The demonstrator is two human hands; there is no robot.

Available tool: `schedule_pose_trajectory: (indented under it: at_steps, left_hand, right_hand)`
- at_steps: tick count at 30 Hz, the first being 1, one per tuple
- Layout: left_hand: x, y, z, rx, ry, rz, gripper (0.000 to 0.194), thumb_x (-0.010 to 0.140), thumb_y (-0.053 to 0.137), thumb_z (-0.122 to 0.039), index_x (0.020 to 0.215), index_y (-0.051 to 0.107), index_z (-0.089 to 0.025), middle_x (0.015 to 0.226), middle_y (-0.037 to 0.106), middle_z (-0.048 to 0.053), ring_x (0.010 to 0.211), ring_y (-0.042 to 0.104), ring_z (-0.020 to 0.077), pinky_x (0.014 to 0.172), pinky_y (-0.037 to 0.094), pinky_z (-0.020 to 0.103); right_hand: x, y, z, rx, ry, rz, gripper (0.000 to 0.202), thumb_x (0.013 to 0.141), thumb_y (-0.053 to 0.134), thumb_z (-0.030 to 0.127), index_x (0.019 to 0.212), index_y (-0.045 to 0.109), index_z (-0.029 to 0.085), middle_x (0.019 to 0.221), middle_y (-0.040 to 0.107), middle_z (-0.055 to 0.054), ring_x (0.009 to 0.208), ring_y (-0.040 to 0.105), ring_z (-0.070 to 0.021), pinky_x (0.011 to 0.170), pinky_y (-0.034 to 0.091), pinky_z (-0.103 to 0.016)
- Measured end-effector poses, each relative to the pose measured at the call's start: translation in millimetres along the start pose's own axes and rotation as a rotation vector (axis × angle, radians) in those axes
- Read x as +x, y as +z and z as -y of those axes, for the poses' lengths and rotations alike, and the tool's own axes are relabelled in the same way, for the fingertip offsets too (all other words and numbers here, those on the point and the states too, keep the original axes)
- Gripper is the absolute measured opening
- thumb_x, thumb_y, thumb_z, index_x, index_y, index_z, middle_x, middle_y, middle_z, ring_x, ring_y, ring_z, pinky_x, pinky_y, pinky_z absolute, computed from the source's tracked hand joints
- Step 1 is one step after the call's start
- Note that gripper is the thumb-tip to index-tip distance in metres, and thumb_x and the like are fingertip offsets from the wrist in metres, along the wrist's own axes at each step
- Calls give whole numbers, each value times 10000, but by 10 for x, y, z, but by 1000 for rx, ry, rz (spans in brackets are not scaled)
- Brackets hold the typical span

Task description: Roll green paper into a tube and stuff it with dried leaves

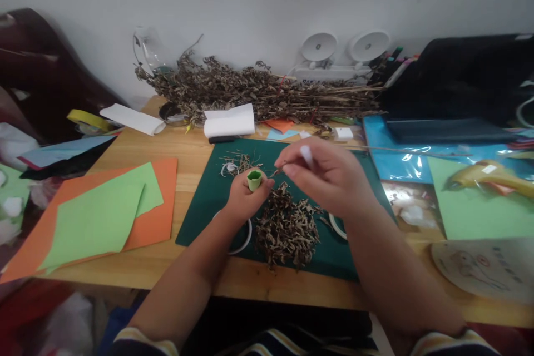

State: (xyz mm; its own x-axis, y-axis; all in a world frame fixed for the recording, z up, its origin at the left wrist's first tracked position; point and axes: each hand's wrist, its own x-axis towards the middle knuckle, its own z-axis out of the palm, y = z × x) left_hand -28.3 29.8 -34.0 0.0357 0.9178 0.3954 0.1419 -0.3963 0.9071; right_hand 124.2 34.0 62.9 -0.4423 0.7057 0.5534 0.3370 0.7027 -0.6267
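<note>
My left hand (240,199) is wrapped round a small green paper tube (254,181), its hollow mouth facing up. To the right, my right hand (331,175) pinches a bit of dried leaf (279,169) between thumb and fingertips, close to the tube. A white, round-ended stick-like thing (307,156) pokes out between that hand's fingers; the rest of it is hidden. Below both hands lies a heap of dried leaves (287,231) on a dark green cutting mat (198,214). Thin dry stems (244,162) lie behind my left hand.
Bundled dried plants (250,89) stretch along the wall behind a white paper roll (229,122). Green paper (98,214) rests on orange sheets (161,206) at left. A yellow glue gun (484,175) lies at right. White rings (246,242) sit partly hidden by my forearms.
</note>
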Motion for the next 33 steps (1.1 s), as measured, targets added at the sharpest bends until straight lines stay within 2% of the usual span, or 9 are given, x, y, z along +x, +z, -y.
schedule_pose_trajectory:
  at_steps: [5, 11, 13, 18, 22, 25, 28, 31, 33]
  left_hand:
    - [4, 18, -45, 17, 34, -3, 311, 698, 545, -316, 508, 349, -169, 496, 344, -57, 460, 313, 58, 429, 285, 193]
    - [-2, 9, -18, 25, 12, -5, 270, 709, 530, -295, 515, 391, -169, 477, 354, -59, 440, 315, 58, 417, 282, 193]
    - [-1, 4, -16, 30, 7, 1, 269, 708, 528, -285, 507, 395, -167, 467, 368, -58, 431, 326, 56, 413, 285, 192]
    - [-3, -6, -16, 41, 6, 39, 271, 694, 517, -255, 469, 396, -163, 424, 411, -53, 413, 374, 59, 413, 309, 189]
    - [-4, -18, -16, 52, -1, 52, 258, 683, 525, -272, 476, 418, -163, 423, 437, -48, 412, 399, 64, 413, 320, 192]
    - [-1, -23, -35, 65, -15, 54, 293, 703, 522, -304, 474, 403, -168, 414, 423, -48, 400, 392, 65, 406, 317, 197]
    - [-2, -16, -56, 57, -49, 64, 312, 728, 512, -337, 490, 391, -175, 406, 421, -49, 378, 382, 66, 394, 315, 203]
    - [-3, -4, -56, 51, -51, 64, 315, 733, 510, -361, 505, 391, -179, 404, 420, -50, 369, 378, 68, 385, 313, 206]
    - [0, -3, -44, 70, -17, 54, 328, 735, 509, -366, 494, 394, -176, 402, 413, -50, 373, 375, 68, 385, 309, 206]
  right_hand:
    - [114, 148, 15, -75, -51, 101, 47, 747, 483, 173, 740, 529, 164, 648, 525, 11, 550, 454, -85, 502, 359, -213]
    - [201, 50, 77, -126, -50, 48, 51, 750, 484, 175, 712, 516, 167, 604, 467, 27, 496, 396, -72, 461, 316, -201]
    - [202, 48, 66, -157, -67, 53, 43, 749, 485, 174, 719, 516, 168, 619, 479, 19, 528, 416, -83, 487, 334, -207]
    - [180, 165, 3, -188, -122, 216, 57, 745, 466, 136, 718, 515, 148, 804, 556, -57, 771, 493, -142, 687, 389, -256]
    - [157, 171, -11, -169, -118, 287, 77, 766, 482, 207, 809, 523, 159, 896, 551, -63, 788, 500, -144, 652, 405, -248]
    - [125, 91, -56, -120, -175, 180, 157, 812, 451, 274, 908, 514, 167, 900, 563, -59, 821, 511, -148, 697, 413, -265]
    - [71, 24, -161, -113, -104, 33, 203, 858, 372, 290, 952, 515, 180, 885, 582, -55, 832, 529, -153, 722, 417, -288]
    - [26, 26, -247, -201, -11, 38, 224, 855, 379, 320, 942, 535, 184, 858, 594, -55, 789, 543, -162, 681, 429, -297]
    - [23, 60, -243, -216, -55, 91, 206, 837, 422, 306, 945, 544, 181, 888, 597, -59, 826, 542, -165, 711, 432, -299]
